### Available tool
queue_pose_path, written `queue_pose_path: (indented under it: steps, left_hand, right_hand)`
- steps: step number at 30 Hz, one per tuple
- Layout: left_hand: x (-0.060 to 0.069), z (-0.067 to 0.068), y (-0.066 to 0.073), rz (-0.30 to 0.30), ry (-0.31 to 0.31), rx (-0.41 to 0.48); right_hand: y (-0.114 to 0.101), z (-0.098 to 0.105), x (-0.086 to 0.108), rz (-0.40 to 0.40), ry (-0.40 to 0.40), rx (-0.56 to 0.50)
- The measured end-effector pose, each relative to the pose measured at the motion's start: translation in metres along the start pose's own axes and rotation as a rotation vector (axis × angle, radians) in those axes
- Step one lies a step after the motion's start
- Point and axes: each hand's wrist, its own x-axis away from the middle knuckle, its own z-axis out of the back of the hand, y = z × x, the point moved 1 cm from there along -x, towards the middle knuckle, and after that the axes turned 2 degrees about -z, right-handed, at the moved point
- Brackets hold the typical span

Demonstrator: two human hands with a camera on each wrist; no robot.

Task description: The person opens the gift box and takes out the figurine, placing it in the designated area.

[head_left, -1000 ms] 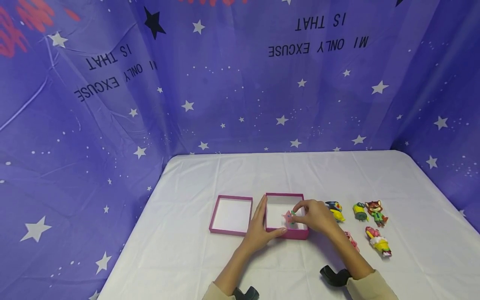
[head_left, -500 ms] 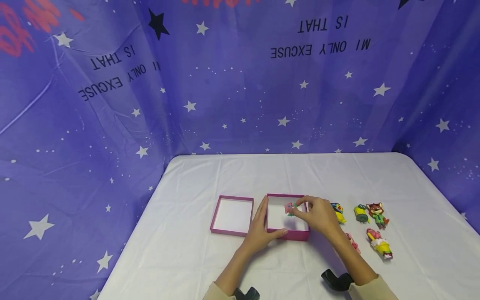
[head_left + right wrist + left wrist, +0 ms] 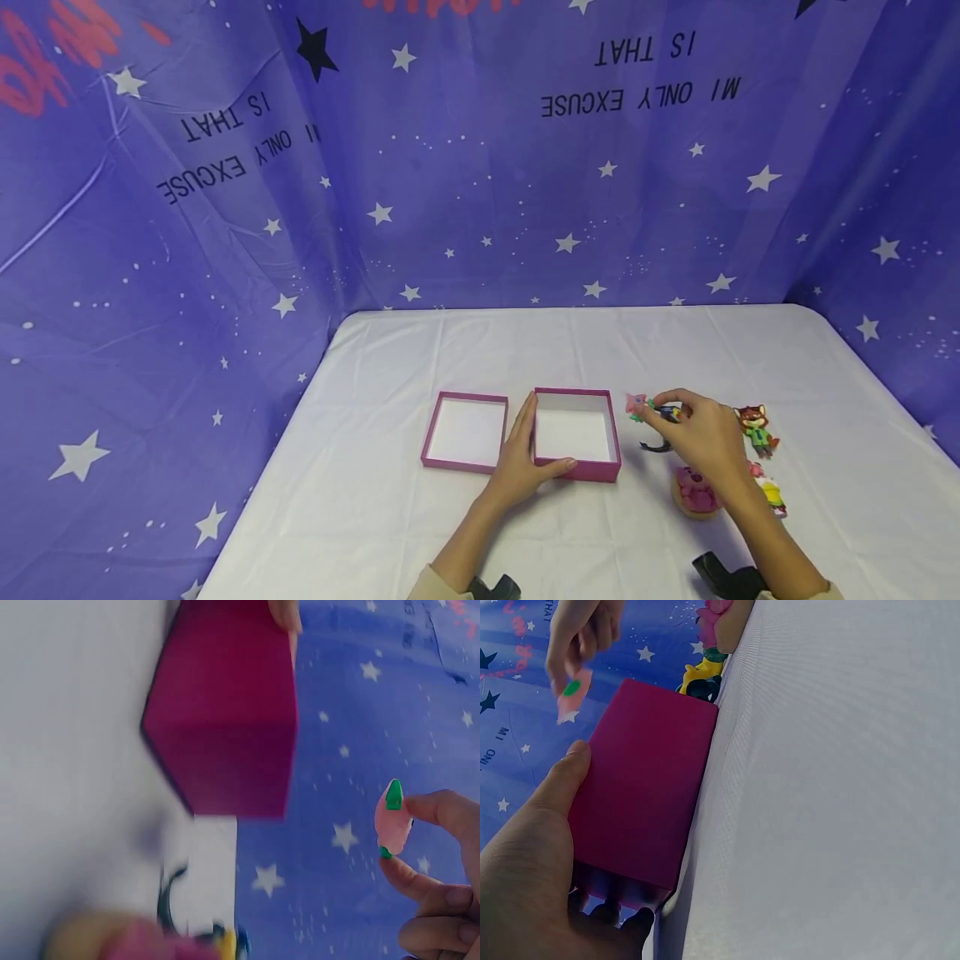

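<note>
In the head view my right hand (image 3: 707,436) pinches a small pink toy figure (image 3: 636,405) with green parts between thumb and index finger. It is held above the table, right of a magenta box (image 3: 597,473). The right wrist view shows the pink and green figure (image 3: 392,823) edge-on between the two fingertips. My left hand (image 3: 519,462) holds the box at its near left corner, thumb at the near rim and fingers along the left wall. The white inside of the box shows. In the left wrist view, fingertips curl against the side of the box (image 3: 649,787).
A shallow magenta-rimmed lid (image 3: 426,429) lies left of the box. Under and around my right hand are a pink bear figure (image 3: 696,492) on a round tan base, a fox figure (image 3: 757,429), a yellow-skirted figure (image 3: 772,493) and a partly hidden dark figure (image 3: 666,412).
My right hand has lifted the pink figure out of the box and carried it right, past the box's right wall. My left hand has stayed on the box.
</note>
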Motion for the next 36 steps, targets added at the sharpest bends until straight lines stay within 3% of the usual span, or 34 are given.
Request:
queue_pose_path:
  steps: [13,20,29,36]
  left_hand:
    - [0.0,-0.001,-0.001,0.003,-0.008,-0.014]
    - [0.0,-0.001,-0.002,0.012,-0.004,-0.017]
    - [0.0,-0.001,-0.003,-0.003,0.007,-0.014]
    - [0.0,-0.002,-0.004,0.0,0.008,-0.015]
  right_hand:
    - [0.07,0.057,0.019,-0.159,0.064,0.117]
    - [0.105,0.073,0.034,-0.321,-0.013,0.248]
    - [0.14,0.074,0.047,-0.491,-0.137,0.313]
    - [0.157,0.069,0.055,-0.529,-0.214,0.315]
